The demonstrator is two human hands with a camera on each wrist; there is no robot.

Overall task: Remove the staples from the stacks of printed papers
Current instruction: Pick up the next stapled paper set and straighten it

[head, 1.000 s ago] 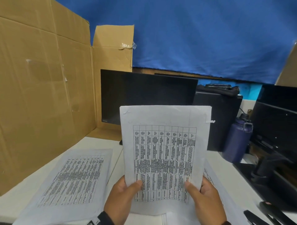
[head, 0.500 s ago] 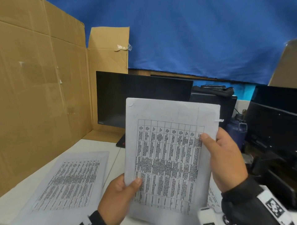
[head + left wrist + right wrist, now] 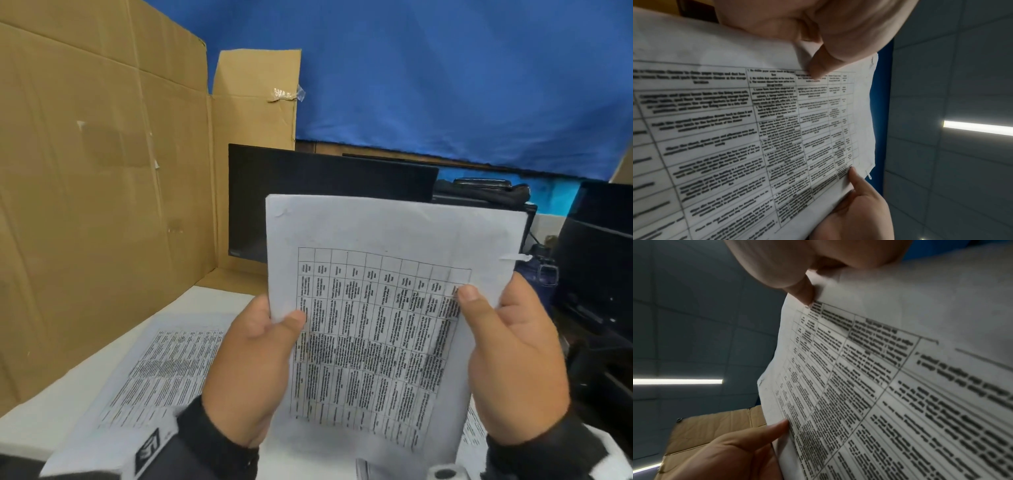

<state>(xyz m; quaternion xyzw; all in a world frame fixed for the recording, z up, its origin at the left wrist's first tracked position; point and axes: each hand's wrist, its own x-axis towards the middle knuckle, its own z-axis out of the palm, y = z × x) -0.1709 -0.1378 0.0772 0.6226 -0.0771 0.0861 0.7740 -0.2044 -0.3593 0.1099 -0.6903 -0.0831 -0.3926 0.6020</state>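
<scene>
I hold a stack of printed papers (image 3: 376,274) upright in front of me, its top page a printed table. My left hand (image 3: 260,342) grips the left edge with the thumb on the front. My right hand (image 3: 507,335) grips the right edge the same way, a little higher. A small torn paper tab (image 3: 517,257) sticks out of the right edge, and the top left corner (image 3: 282,213) has a small crease. No staple shows clearly. The left wrist view shows my left hand's thumb (image 3: 818,69) pressed on the page (image 3: 735,129); the right wrist view shows my right hand's thumb (image 3: 803,292) on the page (image 3: 900,386).
Another printed stack (image 3: 154,370) lies flat on the white table (image 3: 41,421) to the left, and more sheets (image 3: 474,435) lie low right. Cardboard walls (image 3: 102,205) close off the left. A dark monitor (image 3: 308,192) stands behind, with a purple bottle (image 3: 544,274) and black equipment (image 3: 596,274) to the right.
Both hands have slid from the stack's bottom edge up its sides, the right hand first, then the left. The stack now sits a little closer and tilted slightly clockwise.
</scene>
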